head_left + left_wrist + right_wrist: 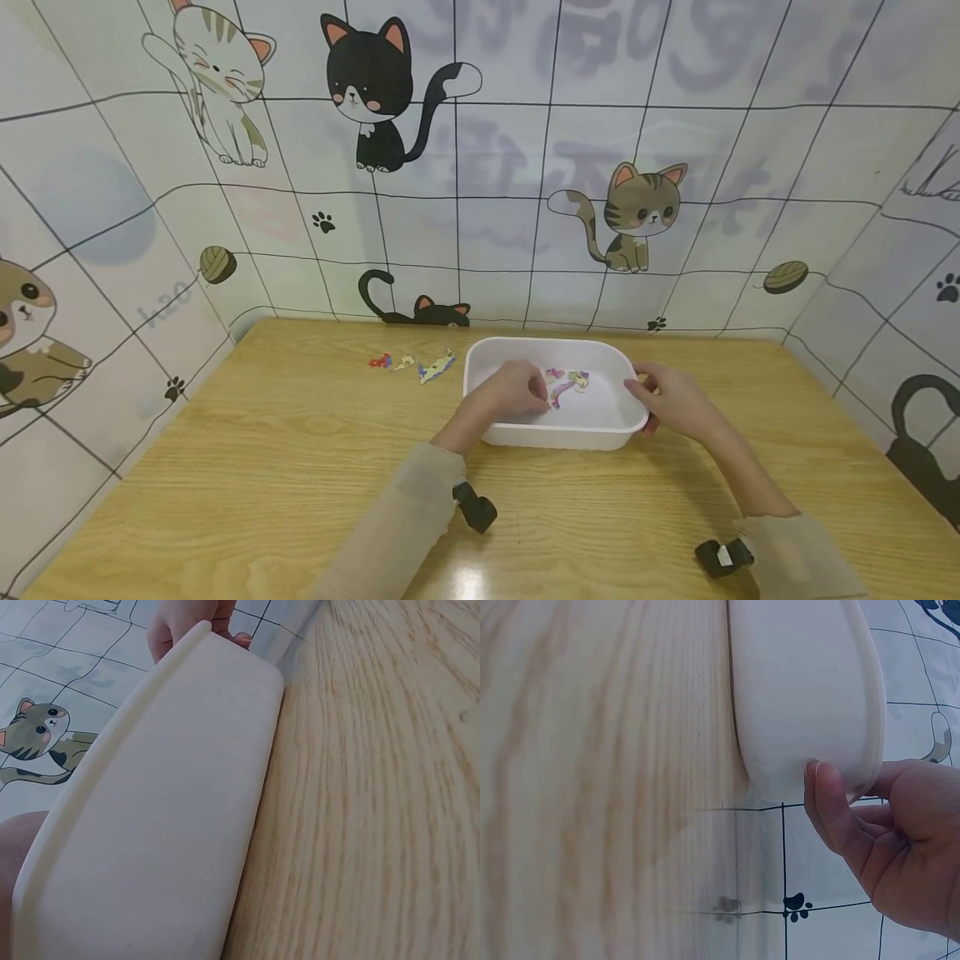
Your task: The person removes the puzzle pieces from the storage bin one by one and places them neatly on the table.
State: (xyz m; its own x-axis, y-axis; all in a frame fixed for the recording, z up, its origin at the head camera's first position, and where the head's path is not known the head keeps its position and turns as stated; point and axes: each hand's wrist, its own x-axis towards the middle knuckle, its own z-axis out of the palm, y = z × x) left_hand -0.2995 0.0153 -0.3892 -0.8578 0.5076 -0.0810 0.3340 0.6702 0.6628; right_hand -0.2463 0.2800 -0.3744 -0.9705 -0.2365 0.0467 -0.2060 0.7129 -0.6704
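A white plastic tray (562, 438) with raised walls stands on the wooden table. My left hand (513, 388) reaches over its near wall, fingers bent down inside beside small flat colourful cutouts. Among these are a pink one (555, 374), a slim purple one (560, 392) and a green-and-purple one (579, 381). Whether the left fingertips pinch a cutout is hidden. At the tray's right end my right hand (672, 401) grips the rim; the right wrist view shows its fingers and thumb about the tray's corner (810, 697). Mostly the tray's outer wall (165, 780) fills the left wrist view.
Left of the tray lie a red-and-blue cutout (380, 361), a small cream one (404, 362) and a larger yellow-and-blue one (437, 367). A sheet printed with cats (375, 92) and grid lines stands behind and on both sides of the table (247, 467).
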